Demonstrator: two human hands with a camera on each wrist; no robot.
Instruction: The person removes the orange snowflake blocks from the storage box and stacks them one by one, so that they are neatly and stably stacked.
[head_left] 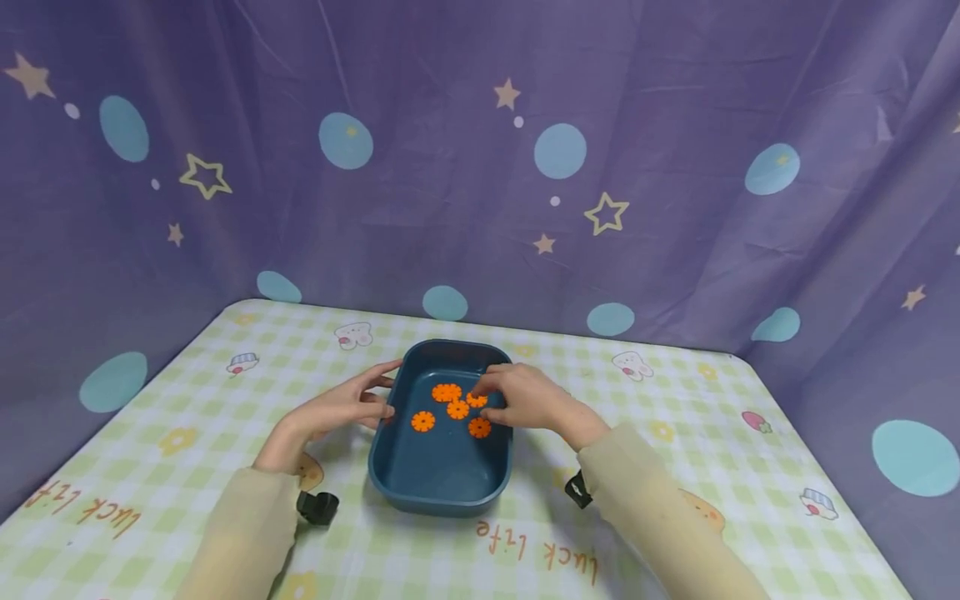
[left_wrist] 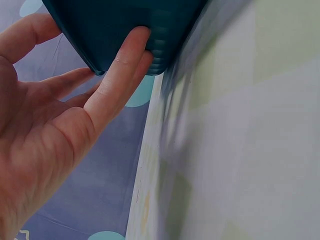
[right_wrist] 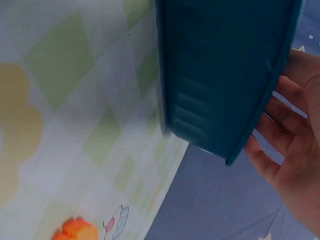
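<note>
Six orange flower-shaped pieces (head_left: pixel 457 409) lie on the floor of a blue box (head_left: pixel 450 471), mostly in its far half; two of them overlap, one lies alone toward the left wall, and the others are near the right wall, beside the fingers of the person; the box stands on the table, with its long sides running away from the person.

The right hand (head_left: pixel 536 398) reaches over the right rim into the box; its finger and thumb are bent a little, with a small gap between them, just at two of the pieces; I cannot tell whether it pinches one of them; the left hand (head_left: pixel 337 407) is at the left side of the box, its fingers spread and nearly straight, and the left wrist view shows fingertips pressing on the outer wall; this hand does not close around anything.

Both arms wear pale sleeves (head_left: pixel 667 508), and a black object (head_left: pixel 318 508) shows near each cuff; below is a green-and-white checked tablecloth (head_left: pixel 540 504) with printed small figures and the words "Luck Life"; behind the table hangs a purple curtain (head_left: pixel 450 208) with stars and light blue ovals.
</note>
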